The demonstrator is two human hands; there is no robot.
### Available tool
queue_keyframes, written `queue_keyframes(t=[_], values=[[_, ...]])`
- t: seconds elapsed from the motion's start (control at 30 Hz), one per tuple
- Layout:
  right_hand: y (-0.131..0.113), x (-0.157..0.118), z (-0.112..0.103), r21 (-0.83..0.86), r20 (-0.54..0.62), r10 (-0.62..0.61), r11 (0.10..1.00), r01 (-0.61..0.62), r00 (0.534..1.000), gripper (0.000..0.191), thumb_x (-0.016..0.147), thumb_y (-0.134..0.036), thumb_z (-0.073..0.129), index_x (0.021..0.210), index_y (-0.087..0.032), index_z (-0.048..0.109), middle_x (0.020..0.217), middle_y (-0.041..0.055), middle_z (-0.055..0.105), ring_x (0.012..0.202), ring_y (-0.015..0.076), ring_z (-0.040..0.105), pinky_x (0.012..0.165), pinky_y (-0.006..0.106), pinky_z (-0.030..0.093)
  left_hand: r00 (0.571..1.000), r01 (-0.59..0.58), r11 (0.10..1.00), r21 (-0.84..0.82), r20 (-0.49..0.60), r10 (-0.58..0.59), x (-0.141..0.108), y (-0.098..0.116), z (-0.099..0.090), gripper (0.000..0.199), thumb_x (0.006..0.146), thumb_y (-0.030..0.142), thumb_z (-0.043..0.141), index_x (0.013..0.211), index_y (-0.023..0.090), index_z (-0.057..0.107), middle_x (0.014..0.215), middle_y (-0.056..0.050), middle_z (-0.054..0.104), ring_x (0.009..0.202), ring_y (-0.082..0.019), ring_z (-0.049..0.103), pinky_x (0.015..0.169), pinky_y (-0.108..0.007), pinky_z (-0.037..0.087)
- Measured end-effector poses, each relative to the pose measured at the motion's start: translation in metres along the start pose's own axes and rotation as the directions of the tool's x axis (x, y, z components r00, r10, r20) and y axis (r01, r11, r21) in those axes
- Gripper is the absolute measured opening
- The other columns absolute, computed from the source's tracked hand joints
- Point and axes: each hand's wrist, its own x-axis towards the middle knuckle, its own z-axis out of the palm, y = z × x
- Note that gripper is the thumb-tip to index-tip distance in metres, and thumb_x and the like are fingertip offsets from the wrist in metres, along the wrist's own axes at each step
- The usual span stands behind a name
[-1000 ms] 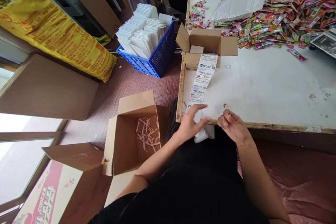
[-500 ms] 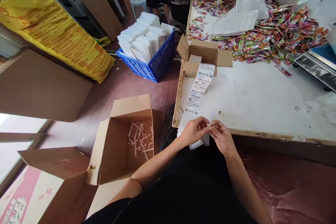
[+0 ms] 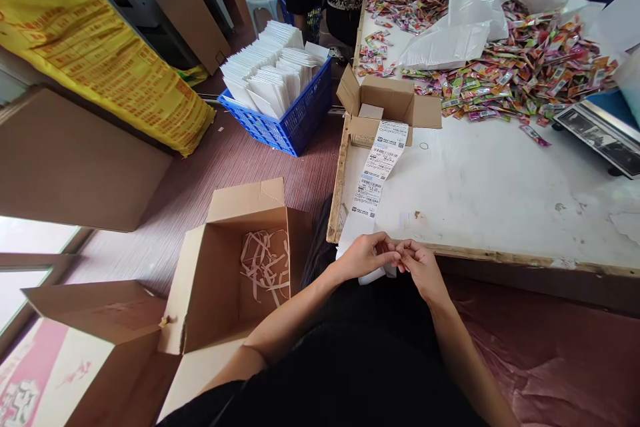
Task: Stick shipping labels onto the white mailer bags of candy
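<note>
At the table's front edge, the fingertips of my left hand (image 3: 366,256) and my right hand (image 3: 421,268) meet. Both hands are closed in a pinch; anything between the fingers is too small to make out. A strip of printed shipping labels (image 3: 371,190) runs from the small cardboard box (image 3: 387,88) towards me and passes beneath my left hand. White rolled paper (image 3: 371,276) shows just under the hands, partly covered by them.
A blue basket (image 3: 307,107) of white envelopes (image 3: 273,70) stands left of the table (image 3: 480,193). An open carton (image 3: 215,280) with paper strips is on the floor. Small colourful packets (image 3: 530,73) heap at the back, near a scale (image 3: 600,133). Other people stand or sit behind.
Both hands have dropped slightly and their fingertips have come closer together. At the top right, more of another person's arm shows. The view has shifted a little.
</note>
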Motion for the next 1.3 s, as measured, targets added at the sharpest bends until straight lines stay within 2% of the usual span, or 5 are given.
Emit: queue_keyframes(t=[0.4,0.5,0.7,0.9,1.3], values=[[-0.014,0.005,-0.002,0.124,-0.048,-0.207,0.97,0.211,0.977,0.045,0.083,-0.059,0.068,0.065,-0.021,0.052,0.078,0.002,0.052,0.065,0.0123,0.04,0.06,0.029,0.035,0.99,-0.003,0.996,0.089,-0.139,0.016,0.005,0.003,-0.004,0.02,0.086,0.033,0.061,0.074,0.017,0.059,0.065,0.003,0.054,0.063,-0.01,0.047,0.064,-0.024,0.038],[-0.019,0.005,-0.004,0.277,0.168,-0.102,0.96,0.052,0.981,0.034,0.087,-0.052,0.063,0.072,-0.022,0.058,0.062,-0.0005,0.047,0.057,0.0123,0.04,0.056,0.029,0.033,0.966,-0.015,1.0,0.027,-0.259,0.021,0.009,0.006,-0.006,0.018,0.084,0.029,0.059,0.071,0.017,0.057,0.063,0.003,0.052,0.062,-0.01,0.046,0.062,-0.023,0.037],[-0.009,0.014,0.005,-0.116,0.506,0.276,0.961,-0.252,0.817,0.041,0.081,-0.058,0.069,0.077,-0.017,0.065,0.048,-0.0031,0.05,0.038,0.0064,0.028,0.042,0.026,0.015,0.943,-0.141,0.989,0.036,-0.3,0.146,0.004,0.007,-0.005,0.011,0.083,0.022,0.06,0.074,0.016,0.058,0.067,0.002,0.055,0.063,-0.01,0.048,0.062,-0.023,0.04],[-0.008,0.024,0.002,0.082,0.279,0.031,0.995,-0.056,0.96,0.064,0.061,-0.076,0.076,0.089,-0.019,0.071,0.078,0.0028,0.06,0.055,0.0072,0.028,0.048,0.025,0.019,0.893,-0.259,0.935,0.241,-0.309,0.327,-0.004,0.004,-0.008,0.007,0.088,0.02,0.061,0.083,0.017,0.065,0.084,-0.004,0.058,0.08,-0.014,0.055,0.075,-0.027,0.048],[-0.01,0.029,0.007,0.162,0.294,0.008,0.985,-0.058,0.956,0.08,0.06,-0.087,0.065,0.109,-0.025,0.075,0.098,0.0066,0.065,0.075,0.0168,0.048,0.067,0.031,0.042,0.82,-0.312,0.857,0.411,-0.34,0.461,-0.014,-0.013,-0.003,0.01,0.094,0.024,0.057,0.091,0.018,0.065,0.097,-0.007,0.055,0.091,-0.017,0.057,0.08,-0.031,0.052]])
